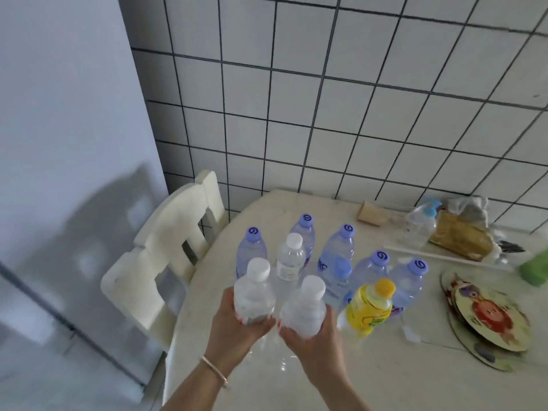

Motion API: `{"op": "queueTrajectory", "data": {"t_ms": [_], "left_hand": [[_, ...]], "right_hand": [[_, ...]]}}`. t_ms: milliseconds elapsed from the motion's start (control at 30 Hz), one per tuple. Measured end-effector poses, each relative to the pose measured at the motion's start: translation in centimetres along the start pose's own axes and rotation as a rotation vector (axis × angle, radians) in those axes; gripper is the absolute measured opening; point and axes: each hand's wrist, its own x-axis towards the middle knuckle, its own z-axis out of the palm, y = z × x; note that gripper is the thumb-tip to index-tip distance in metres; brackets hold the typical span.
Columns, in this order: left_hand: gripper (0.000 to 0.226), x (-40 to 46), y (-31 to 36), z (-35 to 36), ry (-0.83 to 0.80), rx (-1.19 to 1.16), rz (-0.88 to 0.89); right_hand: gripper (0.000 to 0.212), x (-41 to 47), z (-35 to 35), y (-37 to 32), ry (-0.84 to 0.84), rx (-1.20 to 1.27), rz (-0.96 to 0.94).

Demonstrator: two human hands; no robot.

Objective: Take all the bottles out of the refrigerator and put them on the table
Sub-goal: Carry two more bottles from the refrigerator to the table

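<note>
A person's two hands hold frosted white-capped bottles above the near edge of a pale surface [385,366] beside a white-tiled wall. The left hand [237,324] has its grip clamped around the base of one frosted bottle [253,295], fingers curled beneath it; a thin bracelet [215,370] circles that wrist. The right hand [314,342] has its grip clamped likewise around a second frosted bottle [304,310], just beside the first. Whether either bottle's base touches the surface cannot be told, as the hands cover it.

Just behind the two held bottles stands a clear white-capped bottle [290,262] with a label, upright on the surface. Around and behind it stand five bottles with purple caps [341,247], upright and close together, and a smaller blue-capped bottle [339,280] in their midst. To the right of the right hand's bottle, a yellow bottle with an orange cap [370,307] stands just beside the purple-capped group.

Well to the right of the yellow bottle lies a stack of round patterned mats [489,318]. Beyond the bottles, against the tiled wall, sit a pump dispenser [421,226], a cardboard tube [372,216] and assorted clutter. Left of the bottles, a cream chair [160,247] is drawn up to the surface's edge, and beyond it rises the pale side of a refrigerator [59,114].
</note>
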Motion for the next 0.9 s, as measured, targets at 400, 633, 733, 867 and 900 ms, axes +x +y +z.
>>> {"op": "queueTrajectory", "data": {"t_ms": [400, 633, 733, 867, 900], "left_hand": [[0.071, 3.8, -2.7, 0.5, 0.131, 0.185, 0.080], [0.072, 4.9, -3.5, 0.8, 0.147, 0.206, 0.076], [0.072, 5.3, -3.8, 0.8, 0.146, 0.230, 0.098], [0.071, 5.5, -3.9, 0.8, 0.132, 0.226, 0.114], [0.072, 5.5, -4.0, 0.7, 0.126, 0.215, 0.113]], "right_hand": [[0.067, 2.8, 2.8, 1.0, 0.091, -0.149, -0.041], [0.066, 3.9, 3.0, 1.4, 0.123, -0.167, 0.002], [0.066, 4.3, 3.2, 1.5, 0.127, -0.156, 0.003], [0.066, 4.4, 3.5, 1.6, 0.137, -0.141, 0.021], [0.066, 4.4, 3.6, 1.6, 0.137, -0.142, 0.025]]}}
